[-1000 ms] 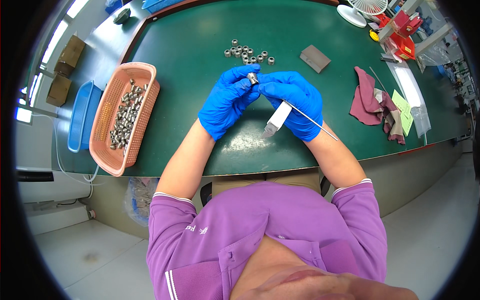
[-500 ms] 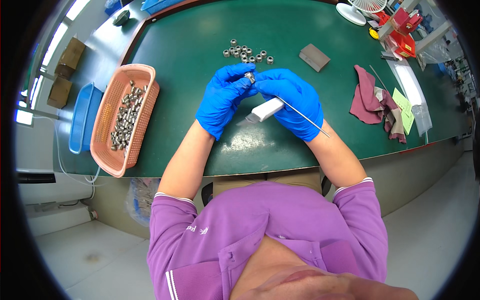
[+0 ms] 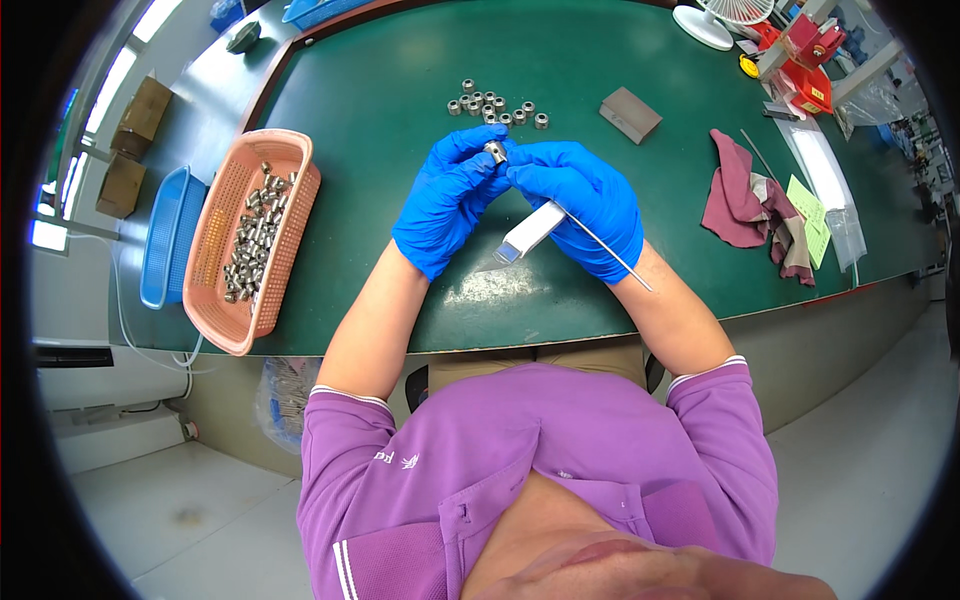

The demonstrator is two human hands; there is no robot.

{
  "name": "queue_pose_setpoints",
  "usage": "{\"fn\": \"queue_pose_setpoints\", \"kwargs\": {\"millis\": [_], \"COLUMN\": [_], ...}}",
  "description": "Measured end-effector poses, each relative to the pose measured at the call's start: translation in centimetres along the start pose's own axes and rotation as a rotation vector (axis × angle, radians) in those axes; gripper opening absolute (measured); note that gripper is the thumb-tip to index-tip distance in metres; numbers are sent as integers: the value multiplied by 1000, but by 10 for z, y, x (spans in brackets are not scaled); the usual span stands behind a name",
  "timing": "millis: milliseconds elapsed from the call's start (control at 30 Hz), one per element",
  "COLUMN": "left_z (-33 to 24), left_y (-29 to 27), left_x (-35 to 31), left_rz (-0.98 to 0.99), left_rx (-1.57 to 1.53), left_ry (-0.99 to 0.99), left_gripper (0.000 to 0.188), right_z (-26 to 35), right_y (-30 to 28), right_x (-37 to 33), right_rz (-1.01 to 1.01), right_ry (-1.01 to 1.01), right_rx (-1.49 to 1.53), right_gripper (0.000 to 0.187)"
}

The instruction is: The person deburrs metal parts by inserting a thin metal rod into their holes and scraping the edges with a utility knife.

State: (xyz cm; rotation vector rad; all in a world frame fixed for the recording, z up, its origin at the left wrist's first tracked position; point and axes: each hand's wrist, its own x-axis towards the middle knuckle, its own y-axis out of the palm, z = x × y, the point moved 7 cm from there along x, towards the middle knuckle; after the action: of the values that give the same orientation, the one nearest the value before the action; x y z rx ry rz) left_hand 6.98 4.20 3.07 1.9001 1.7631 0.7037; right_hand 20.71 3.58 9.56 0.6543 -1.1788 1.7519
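Both hands wear blue gloves and meet above the green table. Between the thumb and fingers of my left hand (image 3: 447,200) is a small shiny metal sleeve (image 3: 496,151), its round end showing. The fingertips of my right hand (image 3: 585,205) come up close to the sleeve; whether they touch it I cannot tell. That hand is closed on a white flat bar (image 3: 530,232) with a greyish end, pointing toward the lower left. A thin metal rod (image 3: 612,252) also runs out from under the right hand toward the wrist. Beyond the hands stand several similar metal sleeves (image 3: 488,104) in a cluster.
At the left stands a pink basket (image 3: 292,215) of metal sleeves beside a blue basket (image 3: 165,240). A grey-brown block (image 3: 630,115) lies right of the cluster. Farther right are a maroon cloth (image 3: 735,195), green paper (image 3: 806,220) and a white fan (image 3: 703,28).
The metal sleeve has turned slightly between my fingers and shows more of its side. The white bar has tilted a little, with its lower end farther right and down.
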Motion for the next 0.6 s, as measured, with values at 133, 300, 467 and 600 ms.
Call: {"fn": "queue_pose_setpoints", "kwargs": {"millis": [133,300,467,600], "left_z": [0,1,-3,1], "left_y": [0,-1,-6,-20], "left_x": [1,2,3,9], "left_rz": [13,13,-57,-63], "left_rx": [-2,-12,128,296], "left_ry": [-8,20,87,83], "left_gripper": [27,24,25,25], "right_z": [2,0,1,1], "right_y": [0,3,2,0], "right_x": [2,1,6,10], "right_rz": [11,63,94,66], "right_ry": [-17,-27,20,44], "right_rx": [-38,-107,-80,-73], "right_gripper": [42,49,49,36]}}
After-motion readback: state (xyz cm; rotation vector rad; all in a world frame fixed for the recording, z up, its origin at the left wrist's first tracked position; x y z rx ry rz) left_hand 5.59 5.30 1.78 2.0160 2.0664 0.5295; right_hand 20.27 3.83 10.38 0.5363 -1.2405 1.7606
